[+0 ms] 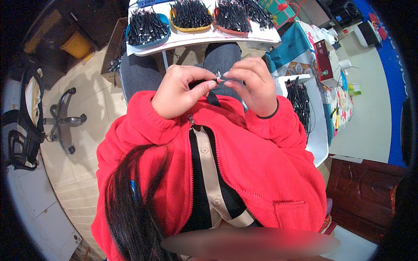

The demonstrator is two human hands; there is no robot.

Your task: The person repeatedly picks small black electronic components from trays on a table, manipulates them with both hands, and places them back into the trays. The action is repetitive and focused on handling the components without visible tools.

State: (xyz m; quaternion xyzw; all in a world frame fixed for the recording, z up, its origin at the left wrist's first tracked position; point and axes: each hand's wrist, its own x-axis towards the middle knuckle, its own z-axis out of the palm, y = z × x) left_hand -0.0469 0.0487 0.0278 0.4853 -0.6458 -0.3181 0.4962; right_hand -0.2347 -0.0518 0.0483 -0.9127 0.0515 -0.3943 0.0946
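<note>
In front of my red jacket, my left hand [185,87] pinches a thin black cable [213,99] between thumb and forefinger. Short white and red wire ends [219,77] stick out past its fingertips, and part of the cable hangs below them. My right hand [254,85] is close to these wire ends from the right, its fingers curved and thumb and forefinger slightly apart. Nothing shows plainly between those fingertips. Most of the cable is hidden by my left hand.
Ahead, a white table [183,42] carries a blue tray [150,42], a yellow tray [191,28] and a red tray [233,32], each piled with black cables. A white bin [320,126] with more cables stands at right. An office chair base [65,119] is at left.
</note>
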